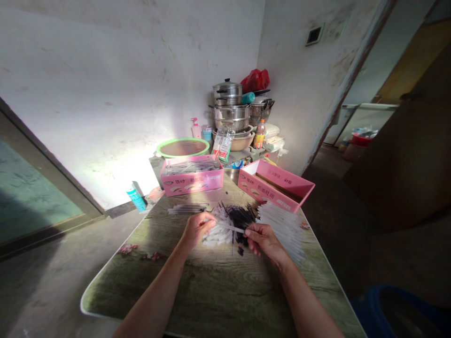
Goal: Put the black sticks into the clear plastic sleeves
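Currently, the left hand and right hand pinch opposite ends of a slim whitish plastic tube, over the left edge of a heap of thin black sticks on a wood-patterned desk. Left of the heap lie small white pieces; a loosened pinch could drop the tube among them.

Wood-grain bench with a white edge: left hand and right hand pinch a slim translucent white tube between them. Below — heap of short whitish pieces, loose thin black sticks, spread of long translucent tubes. Behind — two pink printed boxes, the left one filled with pale slender lengths.
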`<state>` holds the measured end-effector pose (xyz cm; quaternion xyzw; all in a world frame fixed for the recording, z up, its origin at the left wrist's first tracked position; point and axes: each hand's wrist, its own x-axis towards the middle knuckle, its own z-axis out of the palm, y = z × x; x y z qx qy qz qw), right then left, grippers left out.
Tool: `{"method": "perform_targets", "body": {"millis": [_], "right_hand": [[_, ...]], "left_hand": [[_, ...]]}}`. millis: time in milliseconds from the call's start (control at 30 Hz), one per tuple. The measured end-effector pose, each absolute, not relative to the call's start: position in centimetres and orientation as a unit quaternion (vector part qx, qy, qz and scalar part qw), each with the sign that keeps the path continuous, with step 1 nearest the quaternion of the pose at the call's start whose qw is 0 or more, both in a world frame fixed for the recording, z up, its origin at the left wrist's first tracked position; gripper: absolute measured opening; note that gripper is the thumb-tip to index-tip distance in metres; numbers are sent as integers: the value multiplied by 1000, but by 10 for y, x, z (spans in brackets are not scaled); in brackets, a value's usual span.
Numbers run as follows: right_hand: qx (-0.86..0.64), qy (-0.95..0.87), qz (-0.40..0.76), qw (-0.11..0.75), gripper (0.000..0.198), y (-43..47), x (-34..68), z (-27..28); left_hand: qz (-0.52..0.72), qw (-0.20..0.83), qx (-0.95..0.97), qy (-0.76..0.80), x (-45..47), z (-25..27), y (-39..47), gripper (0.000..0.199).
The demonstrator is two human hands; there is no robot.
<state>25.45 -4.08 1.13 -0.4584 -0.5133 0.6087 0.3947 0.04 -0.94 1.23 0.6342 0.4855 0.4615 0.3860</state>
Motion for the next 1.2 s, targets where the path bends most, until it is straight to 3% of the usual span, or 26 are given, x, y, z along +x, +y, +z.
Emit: {"method": "perform_targets", "body": {"millis": [567,833,1000,1200], "right_hand": [[-455,-513,626,371,46,-39,254,8],[-464,-500,604,412,34,-36,260,7],[-511,-509,515,464,31,-32,270,7],[-547,-571,425,440,27,-32,260,5]], "left_hand": [[479,404,619,474,0,13,-8,8],[484,406,609,480,-1,12,-8,9],[520,381,576,502,-8,6,-1,9],[526,379,569,505,-11,5,1,8]]}}
